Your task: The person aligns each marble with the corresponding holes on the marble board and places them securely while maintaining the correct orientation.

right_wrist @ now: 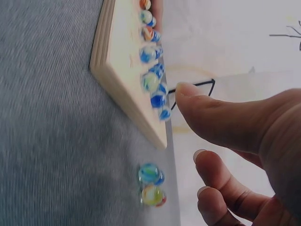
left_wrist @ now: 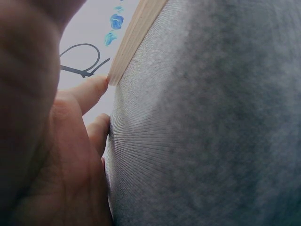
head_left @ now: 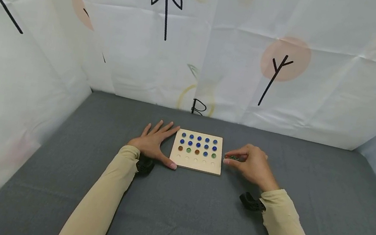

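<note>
Two hands rest on grey cloth [head_left: 170, 215] walled by printed sheets [head_left: 221, 56]: left hand [head_left: 153, 143] flat beside the board [head_left: 196, 165], right hand [head_left: 249, 164] loosely curled near loose marbles [right_wrist: 150, 183].

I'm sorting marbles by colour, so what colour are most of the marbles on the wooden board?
Mostly blue marbles on the wooden board; head view shows it best.

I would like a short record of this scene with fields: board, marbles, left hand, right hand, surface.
board: wooden board, flat on the cloth
marbles: three rows filled, front row of holes free; two loose marbles lie beside the board
left hand: left hand flat, thumb against the board's left edge
right hand: right hand at the loose marbles, fingers curled; grip unclear
surface: grey cloth
</note>
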{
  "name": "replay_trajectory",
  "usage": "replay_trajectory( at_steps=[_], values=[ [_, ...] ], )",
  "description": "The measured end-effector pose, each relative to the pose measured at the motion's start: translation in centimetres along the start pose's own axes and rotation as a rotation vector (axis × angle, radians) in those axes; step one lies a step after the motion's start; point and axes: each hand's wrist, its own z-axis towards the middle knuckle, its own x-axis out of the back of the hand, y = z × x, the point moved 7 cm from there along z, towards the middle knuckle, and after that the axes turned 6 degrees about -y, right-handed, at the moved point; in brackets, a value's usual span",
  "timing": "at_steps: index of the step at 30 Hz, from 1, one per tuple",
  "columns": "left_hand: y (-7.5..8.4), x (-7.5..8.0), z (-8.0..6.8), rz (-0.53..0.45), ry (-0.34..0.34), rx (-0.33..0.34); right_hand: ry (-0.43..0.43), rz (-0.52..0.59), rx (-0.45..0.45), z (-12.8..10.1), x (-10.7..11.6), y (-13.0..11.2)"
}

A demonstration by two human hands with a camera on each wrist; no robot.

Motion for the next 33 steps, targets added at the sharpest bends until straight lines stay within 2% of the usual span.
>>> replay_trajectory(
  at_steps=[33],
  values=[
    [0.3,0.1,-0.1,-0.004,0.000,0.028,-0.021,0.121,0.107,2.5,-2.5,-6.0]
  ],
)
